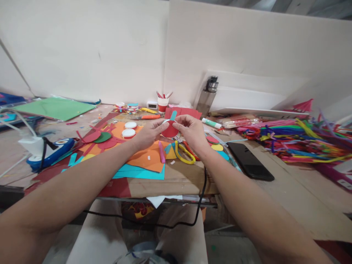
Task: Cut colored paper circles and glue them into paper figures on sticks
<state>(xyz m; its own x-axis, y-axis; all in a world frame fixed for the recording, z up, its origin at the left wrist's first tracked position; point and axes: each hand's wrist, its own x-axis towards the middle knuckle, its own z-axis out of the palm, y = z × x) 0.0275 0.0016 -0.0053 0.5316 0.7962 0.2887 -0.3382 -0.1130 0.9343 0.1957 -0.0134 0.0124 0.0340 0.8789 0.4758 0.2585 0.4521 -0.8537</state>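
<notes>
Between my two hands is a red paper disc with a whitish edge, and a teal paper strip stands up from its top. My left hand pinches the disc's left side between thumb and fingers. On the right side, my right hand grips it the same way, thumb in front. Below them lie yellow-handled scissors, a pink pen-like tool and orange paper over teal sheets. Two white-topped round pieces rest beside my left hand.
Red and green paper circles lie to the left, near a blue tape dispenser-like object. A black phone sits at right, before bundled pipe cleaners. A bottle and a cup of pens stand behind. A black cable hangs over the edge.
</notes>
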